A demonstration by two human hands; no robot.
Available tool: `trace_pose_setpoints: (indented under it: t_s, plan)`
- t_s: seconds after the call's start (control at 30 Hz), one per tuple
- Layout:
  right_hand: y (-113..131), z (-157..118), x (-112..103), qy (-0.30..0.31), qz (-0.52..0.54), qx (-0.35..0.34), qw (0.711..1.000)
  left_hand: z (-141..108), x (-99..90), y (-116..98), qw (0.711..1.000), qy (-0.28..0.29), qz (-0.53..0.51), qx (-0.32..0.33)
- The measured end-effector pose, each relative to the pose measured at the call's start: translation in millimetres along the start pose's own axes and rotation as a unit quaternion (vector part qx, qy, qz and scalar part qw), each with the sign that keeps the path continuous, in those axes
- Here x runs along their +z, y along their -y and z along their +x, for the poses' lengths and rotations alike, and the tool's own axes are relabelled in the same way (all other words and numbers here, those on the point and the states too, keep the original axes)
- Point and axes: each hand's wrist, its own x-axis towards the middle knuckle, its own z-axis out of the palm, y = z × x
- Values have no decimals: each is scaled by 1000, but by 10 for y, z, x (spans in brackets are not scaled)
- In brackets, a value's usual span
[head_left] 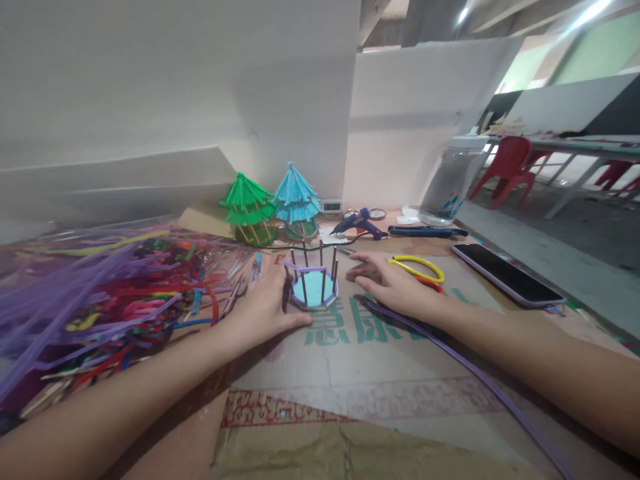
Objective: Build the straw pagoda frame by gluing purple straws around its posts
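In the middle of the cardboard stands a small craft model base [314, 291], a light-blue many-sided floor with a purple edge and several dark upright posts. A purple strip [310, 269] lies across some of the posts. My left hand [273, 303] is at its left side, thumb stretched along the front and fingers apart; whether it touches the base I cannot tell. To the right, my right hand [375, 277] rests near the cardboard, fingers spread and slightly bent, holding nothing. Beneath my right forearm runs a long purple pipe cleaner [465, 363]. A tool with yellow and red handles [425, 268] lies beside that hand.
Piled pipe cleaners [100, 293] fill the left. Behind stand a green model pavilion [250, 207] and a blue one [295, 200], with a glue gun [361, 224], a dark blue utility knife [427, 231] and a water bottle [450, 180]. A phone [507, 273] lies at the right edge.
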Motion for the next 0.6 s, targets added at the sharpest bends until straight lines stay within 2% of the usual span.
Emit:
trace_pose_setpoints:
  t_s: [0.07,0.13,0.27,0.37,0.47,0.53,0.6]
  plan:
    - [16,-23,26,22,12,6,1000,53,57,0,1000,12,-13,-1]
    - [-4,-18,54,19,38,15,999,125,101,16,999,25,-44,-1]
    - [-91,26,77,-33,98,53,993,255,129,73,986,85,-140,14]
    - [-107,33,46,-59,80,51,994,284,124,108,984,88,-153,33]
    - [-56,8,-10,-136,-29,-23,990,267,141,125,986,72,-141,45]
    - [5,-25,-40,-205,-104,-122,966,254,163,132,988,65,-129,49]
    - [81,-71,-48,-232,-144,-214,938,248,185,138,990,60,-113,53]
